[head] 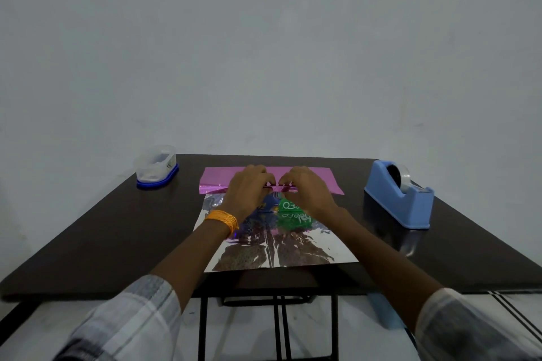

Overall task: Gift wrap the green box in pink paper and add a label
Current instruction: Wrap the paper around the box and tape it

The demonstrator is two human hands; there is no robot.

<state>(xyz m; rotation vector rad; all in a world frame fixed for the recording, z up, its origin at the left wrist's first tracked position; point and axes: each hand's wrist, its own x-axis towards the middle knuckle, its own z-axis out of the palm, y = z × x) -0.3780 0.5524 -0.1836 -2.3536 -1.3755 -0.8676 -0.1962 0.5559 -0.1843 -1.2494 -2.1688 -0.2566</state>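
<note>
A sheet of wrapping paper lies in the middle of the dark table, silver mirror side up near me and pink side folded over at the far end. The green box with white lettering rests on the sheet, mostly hidden under my hands, and is reflected in the foil. My left hand and my right hand sit side by side on top of the box, fingertips pinching the pink fold's edge between them. An orange thread band circles my left wrist. No label is visible.
A blue tape dispenser with a clear roll stands at the right of the table. A small clear plastic container with a blue lid sits upside down at the far left corner. A plain wall rises just behind the table's far edge.
</note>
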